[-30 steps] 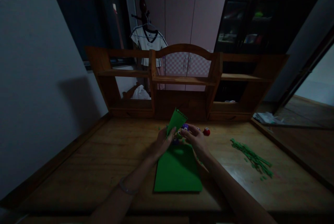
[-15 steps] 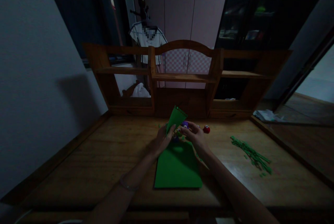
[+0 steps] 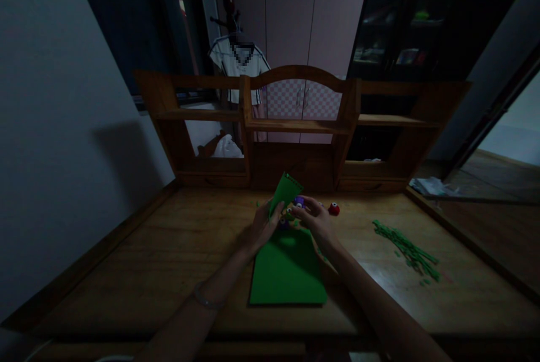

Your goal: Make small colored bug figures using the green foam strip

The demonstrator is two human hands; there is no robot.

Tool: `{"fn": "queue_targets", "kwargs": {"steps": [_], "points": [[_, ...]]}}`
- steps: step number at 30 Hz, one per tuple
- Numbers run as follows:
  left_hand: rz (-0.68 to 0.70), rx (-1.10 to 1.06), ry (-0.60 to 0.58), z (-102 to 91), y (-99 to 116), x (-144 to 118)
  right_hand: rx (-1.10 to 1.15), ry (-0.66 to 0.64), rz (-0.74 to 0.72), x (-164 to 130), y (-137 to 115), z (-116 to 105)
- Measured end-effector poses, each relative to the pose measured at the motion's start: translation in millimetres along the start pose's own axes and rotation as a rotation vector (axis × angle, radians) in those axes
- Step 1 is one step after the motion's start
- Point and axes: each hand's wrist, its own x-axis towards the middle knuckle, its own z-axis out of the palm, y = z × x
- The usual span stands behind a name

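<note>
My left hand (image 3: 265,226) is closed on a narrow green paper strip (image 3: 286,188), raised at a tilt, with small notches along its top edge. Just to the right, my right hand (image 3: 317,217) has its thumb and fingers closed around a small purple craft punch (image 3: 299,201); its fingers partly cover it. Between and below the hands sit a yellow-green punch (image 3: 289,214) and a dark purple one (image 3: 284,223), both partly hidden. A stack of green paper (image 3: 289,272) lies flat on the desk beneath my hands.
A small red punch (image 3: 334,209) stands right of my right hand. Thin green paper strips (image 3: 407,248) lie heaped on the desk (image 3: 177,249) at right, with small green scraps nearby. The wooden shelf unit (image 3: 295,124) rises along the desk's back edge.
</note>
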Motion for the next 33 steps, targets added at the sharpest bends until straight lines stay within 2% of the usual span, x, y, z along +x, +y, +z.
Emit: {"fn": "queue_targets", "kwargs": {"steps": [9,14,20,25,30,33], "points": [[-0.061,0.100,-0.023,-1.4,0,-3,-0.014,0.028,0.010,4,5,-3],[-0.045,0.150,-0.035,-2.4,4,-3,-0.017,0.060,-0.003,8,6,-7],[-0.100,0.111,-0.097,-0.8,-4,-4,0.049,0.081,0.048,8,6,-6],[-0.134,0.057,-0.084,-0.6,-9,-7,0.053,0.081,0.054,8,7,-6],[-0.103,0.038,-0.113,-0.7,-10,-6,0.041,0.062,0.033,8,5,-7],[-0.140,0.051,-0.083,0.9,-15,-5,0.046,0.057,0.023,8,3,-9]]}}
